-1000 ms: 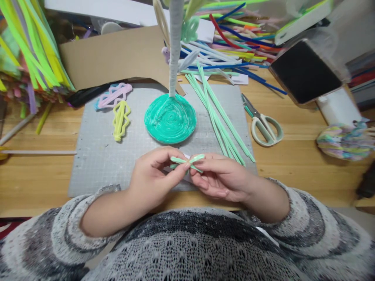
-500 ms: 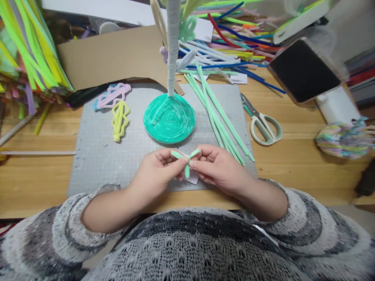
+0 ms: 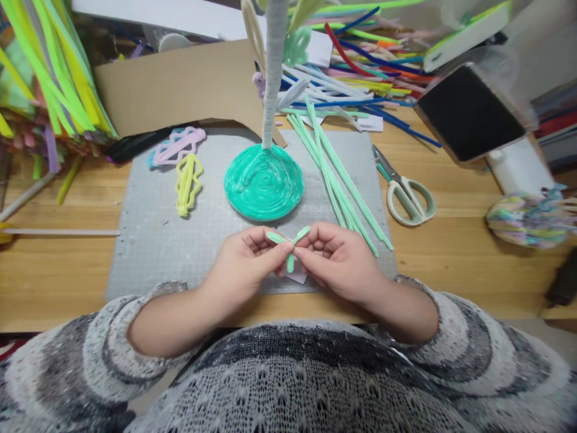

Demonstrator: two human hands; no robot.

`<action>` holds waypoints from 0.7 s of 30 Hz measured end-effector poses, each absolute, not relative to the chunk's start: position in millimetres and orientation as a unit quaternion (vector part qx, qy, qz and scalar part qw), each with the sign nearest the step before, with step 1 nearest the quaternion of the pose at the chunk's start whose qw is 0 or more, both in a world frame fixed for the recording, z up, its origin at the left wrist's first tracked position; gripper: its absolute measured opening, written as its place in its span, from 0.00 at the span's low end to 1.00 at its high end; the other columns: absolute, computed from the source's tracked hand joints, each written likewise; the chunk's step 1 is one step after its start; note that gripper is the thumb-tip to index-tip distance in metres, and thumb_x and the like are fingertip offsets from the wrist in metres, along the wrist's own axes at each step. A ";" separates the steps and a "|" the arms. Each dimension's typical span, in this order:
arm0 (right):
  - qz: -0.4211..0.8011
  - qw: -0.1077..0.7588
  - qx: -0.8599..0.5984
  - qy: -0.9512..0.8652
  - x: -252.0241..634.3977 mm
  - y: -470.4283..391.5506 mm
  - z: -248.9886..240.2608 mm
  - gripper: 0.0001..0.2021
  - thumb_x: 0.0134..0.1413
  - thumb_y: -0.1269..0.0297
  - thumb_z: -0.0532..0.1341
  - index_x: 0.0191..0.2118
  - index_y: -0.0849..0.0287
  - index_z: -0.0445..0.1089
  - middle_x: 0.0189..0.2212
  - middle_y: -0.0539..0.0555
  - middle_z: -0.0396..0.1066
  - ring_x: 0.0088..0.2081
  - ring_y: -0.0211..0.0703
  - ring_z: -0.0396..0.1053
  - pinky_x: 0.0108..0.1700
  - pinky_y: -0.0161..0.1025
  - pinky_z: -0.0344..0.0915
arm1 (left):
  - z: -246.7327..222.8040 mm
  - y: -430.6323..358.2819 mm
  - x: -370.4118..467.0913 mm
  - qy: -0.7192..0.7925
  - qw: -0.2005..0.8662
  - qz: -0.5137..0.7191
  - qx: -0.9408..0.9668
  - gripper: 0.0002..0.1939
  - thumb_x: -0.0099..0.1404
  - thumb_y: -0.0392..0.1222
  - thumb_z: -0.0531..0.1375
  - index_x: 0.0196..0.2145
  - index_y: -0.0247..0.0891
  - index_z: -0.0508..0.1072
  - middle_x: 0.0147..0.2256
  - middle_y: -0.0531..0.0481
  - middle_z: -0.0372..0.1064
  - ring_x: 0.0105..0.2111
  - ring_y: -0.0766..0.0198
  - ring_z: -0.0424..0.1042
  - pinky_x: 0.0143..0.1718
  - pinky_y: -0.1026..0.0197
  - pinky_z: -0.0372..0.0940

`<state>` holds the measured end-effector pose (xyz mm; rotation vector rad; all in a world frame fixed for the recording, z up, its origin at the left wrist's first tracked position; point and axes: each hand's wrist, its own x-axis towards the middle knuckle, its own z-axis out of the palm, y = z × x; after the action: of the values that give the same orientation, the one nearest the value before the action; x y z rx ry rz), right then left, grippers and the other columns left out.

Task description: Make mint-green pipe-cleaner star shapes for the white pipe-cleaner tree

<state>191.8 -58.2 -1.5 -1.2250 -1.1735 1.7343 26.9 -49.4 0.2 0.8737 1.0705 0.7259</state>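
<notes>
Between my two hands is a small mint-green pipe cleaner (image 3: 291,263) bent into three short arms. My left hand (image 3: 241,258) pinches it from the left with thumb and fingers. From the right, my right hand (image 3: 340,258) pinches it near the centre where the arms meet. Beneath the fingers a small white piece (image 3: 297,276) lies on the mat, partly hidden. Just beyond my hands stands a round green coiled base (image 3: 264,195) with a white wrapped stem (image 3: 273,78) rising from it. Several straight mint-green pipe cleaners (image 3: 336,174) lie to its right.
A grey cutting mat (image 3: 148,252) covers the table's middle. Scissors (image 3: 410,195) lie at its right edge, with a dark-screened tablet (image 3: 471,111) behind. Yellow (image 3: 187,186) and pink (image 3: 180,147) bent pipe-cleaner shapes lie left. Cardboard (image 3: 180,87) and coloured pipe cleaners (image 3: 360,60) fill the back.
The whole view has shifted slightly, so the things on the table appear a little further right. Both hands keep their pinch on the green pipe cleaner, with hardly any movement.
</notes>
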 end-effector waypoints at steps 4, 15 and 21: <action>0.689 0.336 -0.477 -0.430 193.4 -54.9 -1.4 0.08 0.49 0.66 0.65 0.28 0.60 0.64 0.15 0.41 0.62 0.15 0.27 0.56 0.17 0.28 0.51 | 1.0 -45.4 25.4 0.479 0.719 0.303 0.403 0.07 0.56 0.40 0.65 0.27 0.34 0.71 0.21 0.55 0.69 0.22 0.71 0.67 0.27 0.67 0.65; 0.717 0.332 -0.422 -0.445 200.0 -53.0 -0.1 0.09 0.52 0.62 0.64 0.32 0.58 0.64 0.21 0.44 0.65 0.17 0.28 0.58 0.18 0.29 0.54 | 7.3 -43.0 20.7 0.502 0.666 0.297 0.465 0.06 0.56 0.40 0.65 0.30 0.35 0.74 0.28 0.50 0.74 0.25 0.68 0.69 0.28 0.65 0.66; 0.645 0.379 -0.420 -0.514 202.7 -55.6 -0.5 0.10 0.54 0.63 0.64 0.40 0.58 0.65 0.32 0.50 0.68 0.26 0.31 0.64 0.26 0.31 0.62 | 9.4 -46.9 20.4 0.434 0.711 0.277 0.480 0.04 0.59 0.38 0.63 0.28 0.35 0.73 0.27 0.52 0.73 0.27 0.69 0.70 0.31 0.65 0.66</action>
<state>202.7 -55.6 -0.5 -1.0737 -1.3120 1.6469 20.4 -46.9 9.4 1.0639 0.9634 0.6136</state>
